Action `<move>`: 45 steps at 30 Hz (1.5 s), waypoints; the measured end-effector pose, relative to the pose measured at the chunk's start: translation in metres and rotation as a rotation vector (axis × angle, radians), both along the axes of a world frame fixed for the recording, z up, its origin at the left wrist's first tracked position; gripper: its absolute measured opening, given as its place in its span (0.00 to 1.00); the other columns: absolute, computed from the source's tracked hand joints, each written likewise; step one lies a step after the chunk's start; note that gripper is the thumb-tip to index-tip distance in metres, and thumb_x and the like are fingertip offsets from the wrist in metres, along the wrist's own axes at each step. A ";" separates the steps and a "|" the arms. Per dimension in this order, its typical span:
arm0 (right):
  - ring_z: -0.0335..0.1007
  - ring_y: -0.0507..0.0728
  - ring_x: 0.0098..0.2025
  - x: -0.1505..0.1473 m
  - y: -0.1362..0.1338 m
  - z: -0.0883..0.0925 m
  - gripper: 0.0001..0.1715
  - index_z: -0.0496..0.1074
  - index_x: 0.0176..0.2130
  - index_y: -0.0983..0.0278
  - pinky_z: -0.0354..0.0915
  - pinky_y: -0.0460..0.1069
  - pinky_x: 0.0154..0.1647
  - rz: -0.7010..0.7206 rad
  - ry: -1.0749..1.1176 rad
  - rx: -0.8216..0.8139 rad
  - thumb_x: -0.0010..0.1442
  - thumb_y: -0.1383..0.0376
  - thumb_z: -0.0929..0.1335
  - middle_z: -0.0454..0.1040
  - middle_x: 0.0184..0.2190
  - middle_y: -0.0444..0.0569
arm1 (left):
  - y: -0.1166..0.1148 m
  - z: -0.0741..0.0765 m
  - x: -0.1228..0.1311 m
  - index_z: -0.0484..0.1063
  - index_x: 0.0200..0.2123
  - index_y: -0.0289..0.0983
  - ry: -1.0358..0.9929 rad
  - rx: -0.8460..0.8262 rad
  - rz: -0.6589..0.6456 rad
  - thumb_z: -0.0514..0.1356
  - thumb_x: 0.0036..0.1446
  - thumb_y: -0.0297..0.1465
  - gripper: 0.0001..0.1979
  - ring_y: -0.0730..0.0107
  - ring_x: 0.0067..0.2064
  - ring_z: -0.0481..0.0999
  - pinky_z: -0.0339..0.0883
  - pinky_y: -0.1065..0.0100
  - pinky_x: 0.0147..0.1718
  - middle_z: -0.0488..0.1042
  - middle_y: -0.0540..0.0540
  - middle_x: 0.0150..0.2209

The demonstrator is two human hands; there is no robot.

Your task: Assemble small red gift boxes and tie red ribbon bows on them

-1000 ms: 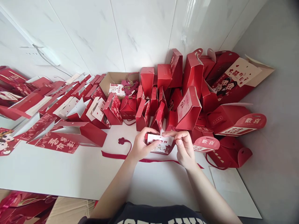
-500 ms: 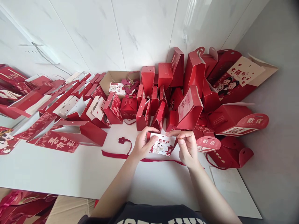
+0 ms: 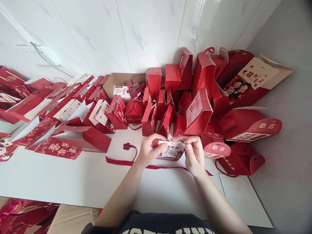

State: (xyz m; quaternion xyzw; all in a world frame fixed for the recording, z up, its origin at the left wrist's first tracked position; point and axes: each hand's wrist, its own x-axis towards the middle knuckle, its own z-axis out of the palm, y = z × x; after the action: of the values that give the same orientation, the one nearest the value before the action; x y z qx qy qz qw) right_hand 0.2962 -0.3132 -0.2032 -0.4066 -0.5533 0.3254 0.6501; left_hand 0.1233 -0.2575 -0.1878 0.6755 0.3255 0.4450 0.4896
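Note:
Between my two hands is a small red gift box (image 3: 172, 159) with a white printed card (image 3: 170, 150) showing a couple on its front. My left hand (image 3: 149, 152) grips the left side, thumb across the card's upper left part. With bent fingers and thumb, my right hand (image 3: 194, 152) pinches the top right edge of the card and box. A dark red ribbon (image 3: 124, 162) lies flat on the table beneath and beside the hands. Left of my left hand rests a flower-shaped tag (image 3: 126, 146) on a curved cord.
Several red gift boxes (image 3: 154, 78) crowd the table's back and right. Open red paper bags (image 3: 80, 135) line the left. An open carton (image 3: 109, 86) by the wall holds cards and flower tags. The white table's front edge (image 3: 73, 202) runs before me; brown cardboard (image 3: 73, 217) lies below it.
The box and card have tilted, so the card's face looks shorter and more of the box's lower edge shows. Both hands keep their hold, with only slight finger movement.

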 end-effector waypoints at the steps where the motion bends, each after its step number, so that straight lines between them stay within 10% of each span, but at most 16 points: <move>1: 0.77 0.63 0.52 0.000 0.000 0.000 0.08 0.58 0.41 0.56 0.70 0.61 0.49 0.001 -0.005 -0.005 0.72 0.56 0.60 0.80 0.45 0.52 | 0.000 0.000 -0.001 0.75 0.38 0.38 -0.002 -0.004 -0.011 0.65 0.59 0.33 0.06 0.62 0.42 0.79 0.72 0.64 0.43 0.80 0.45 0.39; 45: 0.72 0.62 0.52 -0.002 0.004 -0.015 0.03 0.61 0.44 0.57 0.66 0.62 0.50 0.067 -0.114 0.239 0.71 0.66 0.60 0.76 0.46 0.52 | 0.002 -0.005 -0.001 0.73 0.40 0.38 -0.033 -0.068 -0.058 0.68 0.55 0.33 0.11 0.66 0.39 0.79 0.72 0.69 0.38 0.80 0.46 0.39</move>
State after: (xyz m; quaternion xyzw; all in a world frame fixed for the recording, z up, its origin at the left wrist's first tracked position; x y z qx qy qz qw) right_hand 0.2945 -0.3094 -0.2185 -0.3255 -0.6375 0.2551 0.6501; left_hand 0.1221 -0.2552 -0.1924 0.6602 0.3128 0.4302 0.5303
